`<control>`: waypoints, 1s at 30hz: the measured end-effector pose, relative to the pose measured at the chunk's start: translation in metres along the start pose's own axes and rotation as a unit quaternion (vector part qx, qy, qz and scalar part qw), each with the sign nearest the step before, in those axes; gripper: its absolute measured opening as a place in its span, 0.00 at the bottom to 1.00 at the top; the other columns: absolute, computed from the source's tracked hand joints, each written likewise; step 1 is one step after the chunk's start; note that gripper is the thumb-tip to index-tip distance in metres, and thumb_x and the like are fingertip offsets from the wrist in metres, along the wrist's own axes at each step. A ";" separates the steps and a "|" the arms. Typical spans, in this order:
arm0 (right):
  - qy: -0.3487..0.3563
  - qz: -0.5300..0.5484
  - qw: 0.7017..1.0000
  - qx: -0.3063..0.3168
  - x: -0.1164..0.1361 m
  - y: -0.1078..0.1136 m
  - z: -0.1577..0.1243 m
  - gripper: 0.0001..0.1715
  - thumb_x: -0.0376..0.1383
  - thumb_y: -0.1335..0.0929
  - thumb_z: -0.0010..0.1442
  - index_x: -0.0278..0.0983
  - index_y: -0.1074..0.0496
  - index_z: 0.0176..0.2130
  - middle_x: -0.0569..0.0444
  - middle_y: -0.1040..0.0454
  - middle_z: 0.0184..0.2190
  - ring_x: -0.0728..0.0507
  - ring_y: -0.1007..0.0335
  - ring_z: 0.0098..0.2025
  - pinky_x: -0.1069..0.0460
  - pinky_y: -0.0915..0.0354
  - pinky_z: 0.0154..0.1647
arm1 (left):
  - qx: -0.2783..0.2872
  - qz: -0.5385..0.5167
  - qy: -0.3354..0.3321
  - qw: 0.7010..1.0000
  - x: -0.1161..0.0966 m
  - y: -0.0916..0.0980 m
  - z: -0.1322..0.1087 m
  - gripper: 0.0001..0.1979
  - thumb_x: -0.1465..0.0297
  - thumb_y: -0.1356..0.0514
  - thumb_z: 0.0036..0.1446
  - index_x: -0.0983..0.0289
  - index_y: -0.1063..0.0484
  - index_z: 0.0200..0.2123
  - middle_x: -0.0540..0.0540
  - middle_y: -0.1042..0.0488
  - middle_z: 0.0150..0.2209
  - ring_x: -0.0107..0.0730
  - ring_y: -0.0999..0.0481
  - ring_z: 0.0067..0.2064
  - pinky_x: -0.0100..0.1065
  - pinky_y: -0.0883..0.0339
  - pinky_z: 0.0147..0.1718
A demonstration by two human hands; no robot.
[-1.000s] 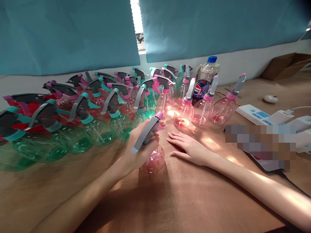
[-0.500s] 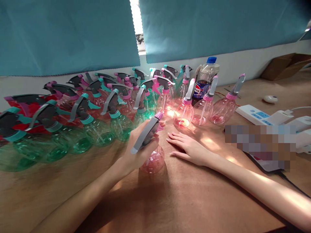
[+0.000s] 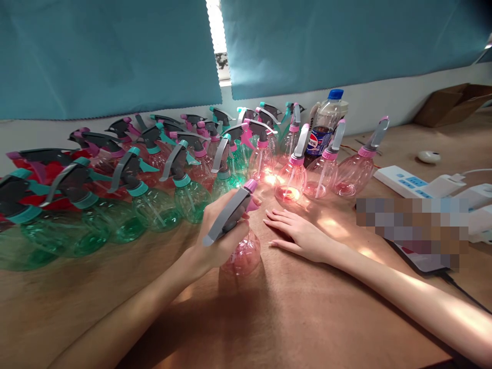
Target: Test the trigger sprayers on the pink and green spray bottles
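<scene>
One table (image 3: 326, 318), two curtains (image 3: 107, 56) behind. Box (image 3: 442, 105) back right. Cola (image 3: 321, 141) stands behind some pink units; sprayers (image 3: 192, 202), green and pink, crowd left and back. Held sprayer (image 3: 245, 253) (pink, grey lever) stands on the table, centre front. Left hand (image 3: 221, 251): fingers curled closed around its neck. Right hand (image 3: 294, 233): palm down just beside it, fingers extended, slightly spread, holding nothing.

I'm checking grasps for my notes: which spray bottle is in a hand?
The pink spray bottle at front centre, gripped round its upper part by the left hand; neither hand grips any of the other spray bottles.
</scene>
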State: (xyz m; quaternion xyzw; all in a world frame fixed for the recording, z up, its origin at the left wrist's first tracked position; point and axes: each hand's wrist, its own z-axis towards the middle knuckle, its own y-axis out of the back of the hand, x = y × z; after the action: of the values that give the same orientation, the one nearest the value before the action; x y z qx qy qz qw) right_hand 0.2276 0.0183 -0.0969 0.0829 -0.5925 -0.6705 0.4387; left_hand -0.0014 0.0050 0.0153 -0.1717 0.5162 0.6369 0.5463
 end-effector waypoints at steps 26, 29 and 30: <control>0.001 0.008 1.000 -0.012 -0.001 -0.002 -0.001 0.32 0.51 0.36 0.67 0.36 0.32 0.62 0.41 0.34 0.64 0.33 0.42 0.67 0.33 0.42 0.66 | 0.016 -0.050 -0.010 0.999 0.005 -0.003 0.003 0.05 0.75 0.44 0.48 0.60 0.38 0.28 0.49 0.38 0.27 0.29 0.38 0.27 0.34 0.41 0.27; 0.002 0.004 1.000 -0.006 -0.001 -0.001 -0.001 0.33 0.51 0.37 0.67 0.36 0.32 0.62 0.41 0.34 0.64 0.33 0.42 0.67 0.33 0.42 0.65 | 0.022 -0.068 0.000 0.997 0.007 -0.003 0.001 0.05 0.73 0.43 0.51 0.61 0.35 0.33 0.49 0.36 0.30 0.30 0.36 0.28 0.35 0.38 0.30; 0.001 0.003 1.000 -0.004 0.000 -0.001 0.000 0.33 0.52 0.37 0.67 0.35 0.33 0.62 0.40 0.34 0.64 0.33 0.42 0.67 0.34 0.41 0.65 | 0.021 -0.070 0.005 0.997 0.007 -0.003 0.000 0.05 0.73 0.43 0.51 0.61 0.34 0.34 0.49 0.36 0.30 0.30 0.36 0.28 0.34 0.38 0.30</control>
State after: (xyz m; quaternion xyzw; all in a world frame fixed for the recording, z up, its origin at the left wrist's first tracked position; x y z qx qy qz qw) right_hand 0.2276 0.0182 -0.0980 0.0806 -0.5898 -0.6712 0.4418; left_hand -0.0009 0.0084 0.0080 -0.1991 0.5189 0.5850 0.5906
